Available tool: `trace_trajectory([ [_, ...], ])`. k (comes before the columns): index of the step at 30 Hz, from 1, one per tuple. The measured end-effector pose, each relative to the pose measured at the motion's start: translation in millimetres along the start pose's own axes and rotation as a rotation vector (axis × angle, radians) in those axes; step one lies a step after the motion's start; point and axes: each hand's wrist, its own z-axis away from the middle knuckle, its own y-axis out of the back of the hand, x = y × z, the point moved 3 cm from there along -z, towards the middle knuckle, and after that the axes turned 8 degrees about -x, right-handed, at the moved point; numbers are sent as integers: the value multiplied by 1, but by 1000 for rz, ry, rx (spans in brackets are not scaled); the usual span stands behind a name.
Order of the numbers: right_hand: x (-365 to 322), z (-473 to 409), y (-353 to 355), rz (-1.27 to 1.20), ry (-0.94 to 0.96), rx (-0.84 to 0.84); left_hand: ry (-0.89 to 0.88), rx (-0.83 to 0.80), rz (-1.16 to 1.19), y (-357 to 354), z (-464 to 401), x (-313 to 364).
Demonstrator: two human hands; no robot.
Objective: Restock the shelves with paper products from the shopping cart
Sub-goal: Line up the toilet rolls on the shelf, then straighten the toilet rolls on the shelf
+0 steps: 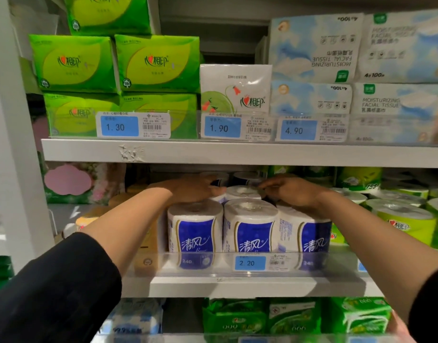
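Head view, middle shelf (237, 285): three blue-and-white toilet paper rolls (250, 229) are seen upright in the front row behind a clear rail, with further rolls behind.
Left hand (195, 189): reached over the front rolls; fingers are laid against a second-row roll (241, 191) from its left; grip cannot be told.
Right hand (291, 191): fingertips are brought together at that roll's right edge; pinch or mere touch cannot be told.
Price tag (250, 263): 2.20 is read.
Upper shelf: green tissue packs (114, 63) are stacked.
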Motion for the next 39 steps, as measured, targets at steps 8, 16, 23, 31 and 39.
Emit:
trace_trajectory([
  [8,16,35,5,245,-87,-36,-8,-201,12,-19,19,35],
  [16,74,78,38,-6,-1,477,-291,7,-126,-49,10,112],
  [23,138,124,61,181,-189,506,-346,134,-371,-78,-10,169],
  [31,172,143,68,157,-110,357,-433,463,-257,-109,-4,171],
  [39,175,140,69,-174,70,246,-322,523,-239,-112,-3,178],
])
